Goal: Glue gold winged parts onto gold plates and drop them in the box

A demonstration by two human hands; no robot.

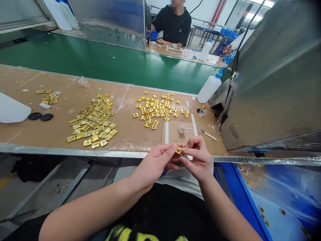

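A small gold-coloured piece [180, 150] is held up at the near edge of the pad [173, 133], a brown sheet on the counter [135, 134]. It is pinched between the thumb and fingers of the left hand [157, 157], and its other side is gripped by the fingertips of the right hand [202, 160]; neither of the hands is free. On the pad a small clear round item [182, 128] is seen with a white strand, and the pad is flanked by two white strips [167, 133]. Just right of the pad a knife-like tool [209, 135] is laid, and beyond it, to the right, a white bottle [209, 88] with a blue nozzle is stood. Beyond the pad and to its left, small gold parts [157, 108] are clustered; farther left of it, flat rectangular gold pieces [94, 125] are spread. Well left of the pad, two black discs [46, 117] are placed. Beyond the pad, past the counter's far edge, a green surface [112, 63] is stretched, across which a person in a black shirt [175, 26] is seated. Right of the pad and lower, a blue crate [247, 201] is partly seen.
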